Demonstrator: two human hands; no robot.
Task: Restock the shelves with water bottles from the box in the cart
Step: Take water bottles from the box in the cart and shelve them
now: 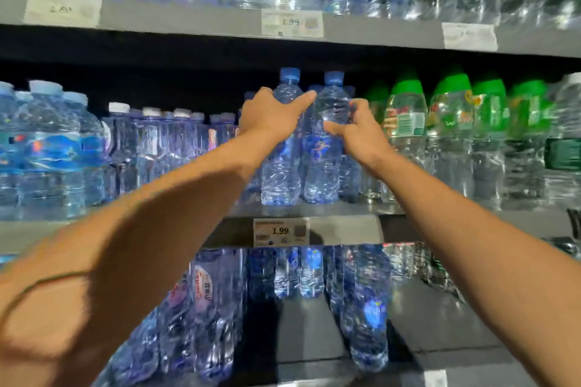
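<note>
While both arms reach up to the middle shelf (342,210), 2 blue-capped water bottles stand upright at its front edge, side by side and touching or nearly so, directly above a price tag (280,232) reading 1,99. The left hand (270,118) lies against the upper part of the left bottle (283,166), its forefinger stretched straight out to the right across the gap toward the right bottle (325,148); the other fingers wrap round the far side of the left bottle, so it appears to grip that bottle, though the blur leaves this uncertain. The right hand (355,129) holds the right bottle at its shoulder, thumb on the front and fingers curled round the right side. More blue-capped bottles stand behind these 2. To the left on the same shelf sit shorter white-capped bottles (151,141), and further left larger bottles with pale caps and blue labels. To the right stand green-capped bottles (452,122) with green labels. The upper shelf (201,20) carries more bottles and a tag (292,22) also reading 1,99. On the lower shelf (434,317) more clear blue bottles stand in rows. The box and cart are out of view.
</note>
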